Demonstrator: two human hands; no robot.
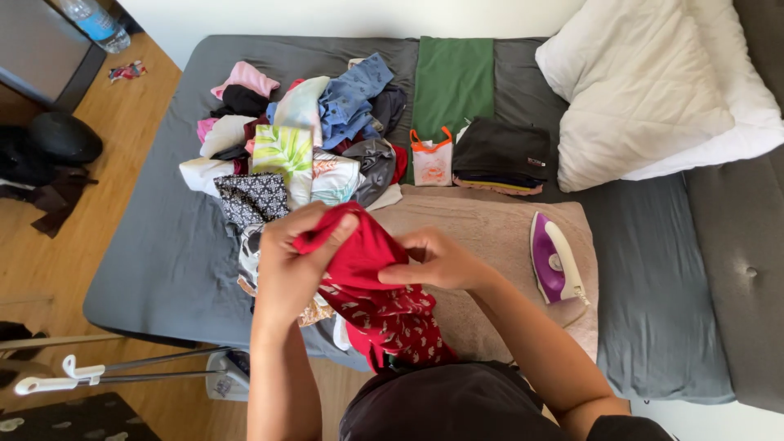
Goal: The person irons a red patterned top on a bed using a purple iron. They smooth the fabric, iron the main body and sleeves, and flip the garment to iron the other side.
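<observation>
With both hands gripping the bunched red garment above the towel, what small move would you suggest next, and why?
Probably draw the hands apart to open out the red garment. It hangs crumpled between the left hand and the right hand, and the beige towel beneath lies flat, with the purple iron resting at its right side.

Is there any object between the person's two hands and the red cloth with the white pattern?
Nothing visible stands between them. The left hand and the right hand both grip the red patterned cloth directly, above the beige towel spread on the grey bed. The purple and white iron lies apart, to the right.
</observation>
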